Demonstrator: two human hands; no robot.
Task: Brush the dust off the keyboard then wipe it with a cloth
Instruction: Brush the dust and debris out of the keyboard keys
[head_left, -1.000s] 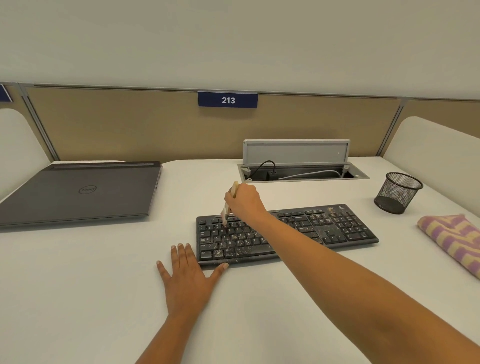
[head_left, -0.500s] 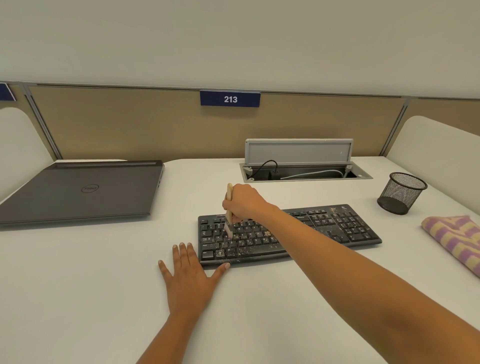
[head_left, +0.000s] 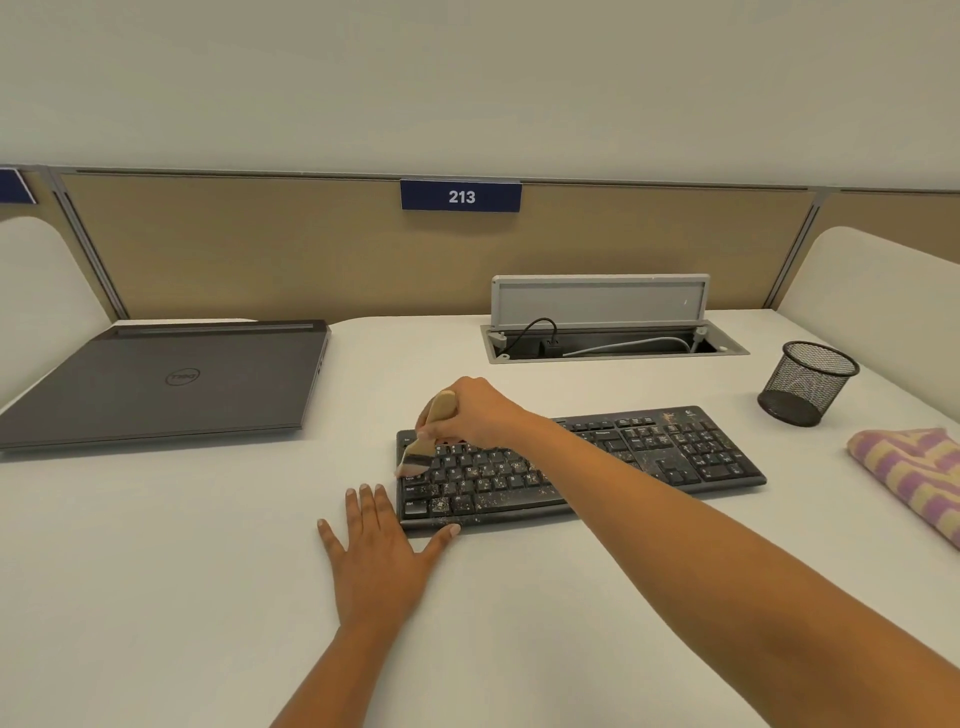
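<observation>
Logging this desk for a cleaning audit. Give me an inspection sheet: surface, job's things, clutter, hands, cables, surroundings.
Surface: white desk.
Job's things: dusty black keyboard; wooden-handled brush, bristles at its left end; striped purple-and-yellow cloth, untouched.
Clutter: closed grey laptop; black mesh cup.
Hands: right hand grips brush; left hand flat on desk, thumb at keyboard's front edge.
Cables: black cable, grey cable in open hatch.
Surroundings: tan partition, blue 213 sign.

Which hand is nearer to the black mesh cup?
Right. The right hand, holding the brush over the keyboard's left end, is left of the mesh cup; the left hand lies flat on the table, farther left and closer to the person.
</observation>
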